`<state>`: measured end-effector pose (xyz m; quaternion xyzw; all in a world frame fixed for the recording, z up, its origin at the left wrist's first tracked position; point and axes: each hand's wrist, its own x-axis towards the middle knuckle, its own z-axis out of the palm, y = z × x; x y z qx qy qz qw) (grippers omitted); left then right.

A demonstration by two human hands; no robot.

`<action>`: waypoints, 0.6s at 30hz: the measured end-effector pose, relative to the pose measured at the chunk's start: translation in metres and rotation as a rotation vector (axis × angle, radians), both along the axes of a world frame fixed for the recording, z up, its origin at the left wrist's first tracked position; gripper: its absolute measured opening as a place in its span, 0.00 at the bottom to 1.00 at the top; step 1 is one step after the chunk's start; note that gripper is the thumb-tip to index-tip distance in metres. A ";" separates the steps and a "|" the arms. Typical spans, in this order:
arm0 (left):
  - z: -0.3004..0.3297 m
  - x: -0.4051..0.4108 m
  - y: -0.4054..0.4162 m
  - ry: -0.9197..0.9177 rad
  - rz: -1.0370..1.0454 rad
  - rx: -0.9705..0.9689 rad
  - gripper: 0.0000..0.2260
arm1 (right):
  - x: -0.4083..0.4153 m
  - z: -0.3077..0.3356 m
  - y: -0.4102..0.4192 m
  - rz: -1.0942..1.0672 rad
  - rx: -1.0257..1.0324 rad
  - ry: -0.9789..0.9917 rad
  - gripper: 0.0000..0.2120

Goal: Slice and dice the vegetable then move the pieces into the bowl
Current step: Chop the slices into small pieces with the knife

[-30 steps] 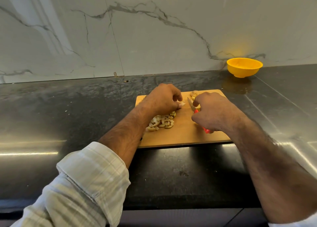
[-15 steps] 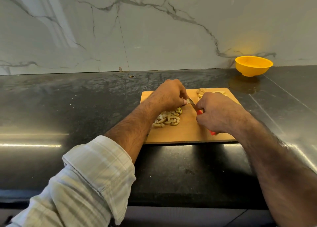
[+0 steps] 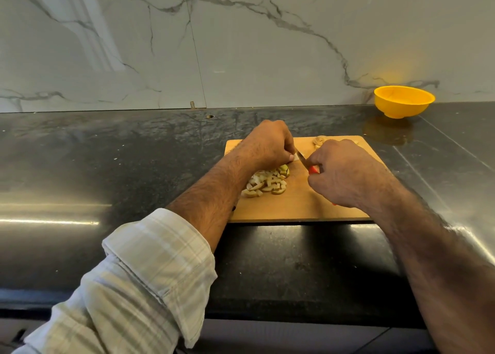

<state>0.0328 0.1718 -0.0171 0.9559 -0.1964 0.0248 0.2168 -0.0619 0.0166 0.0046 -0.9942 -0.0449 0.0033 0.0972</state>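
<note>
On the wooden cutting board [image 3: 297,206] lies a pile of diced pale vegetable pieces [image 3: 267,183] with green skin. My left hand [image 3: 266,145] curls over a small vegetable piece at the board's middle, mostly hiding it. My right hand [image 3: 340,171] grips a knife [image 3: 308,165] with a red handle, its blade angled toward my left fingertips. A few uncut slices [image 3: 319,141] show at the board's far edge behind my right hand. The yellow bowl [image 3: 403,102] stands at the back right against the wall.
The board lies on a dark glossy counter [image 3: 120,166] that runs wide to the left and right. A marble wall [image 3: 214,45] closes the back. The counter's front edge is just below my forearms.
My left hand and the knife blade have come closer together at the board's middle. The camera view has shifted slightly; the diced pile stays in place.
</note>
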 end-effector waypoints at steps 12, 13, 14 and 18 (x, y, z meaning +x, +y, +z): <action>0.004 -0.001 0.000 -0.007 -0.026 0.040 0.06 | 0.008 -0.008 0.006 -0.016 0.009 0.011 0.19; 0.004 -0.001 0.002 -0.006 -0.024 0.029 0.06 | 0.008 -0.009 0.004 -0.015 0.015 0.001 0.19; 0.004 -0.002 0.004 -0.003 -0.016 0.012 0.07 | 0.008 -0.010 0.002 -0.012 0.021 -0.016 0.18; 0.005 -0.005 0.006 0.011 0.015 -0.029 0.06 | 0.004 -0.009 -0.002 0.015 0.023 -0.091 0.17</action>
